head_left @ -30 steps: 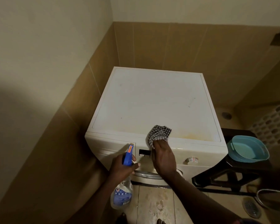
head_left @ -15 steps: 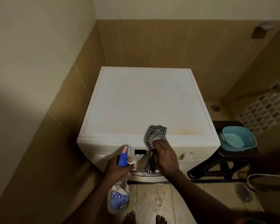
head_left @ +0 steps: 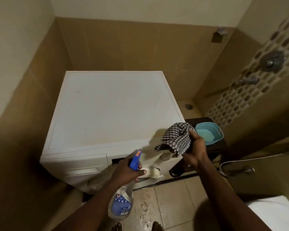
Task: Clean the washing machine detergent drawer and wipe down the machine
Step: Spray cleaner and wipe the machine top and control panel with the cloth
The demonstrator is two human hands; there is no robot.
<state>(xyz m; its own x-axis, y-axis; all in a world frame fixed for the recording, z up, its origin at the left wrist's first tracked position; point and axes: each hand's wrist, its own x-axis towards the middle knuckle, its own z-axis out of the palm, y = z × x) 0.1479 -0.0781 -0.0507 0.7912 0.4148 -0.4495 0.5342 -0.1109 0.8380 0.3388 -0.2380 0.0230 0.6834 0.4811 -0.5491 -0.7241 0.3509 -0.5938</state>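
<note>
Feet: bare toes at the bottom edge, on wet floor tiles.
Left hand: wrapped around a spray bottle — lower centre.
Right hand: clutching a checked cloth above the washing machine's front right corner.
Detergent drawer: closed, lower left of the machine front.
Basin: blue — right of the machine.
</note>
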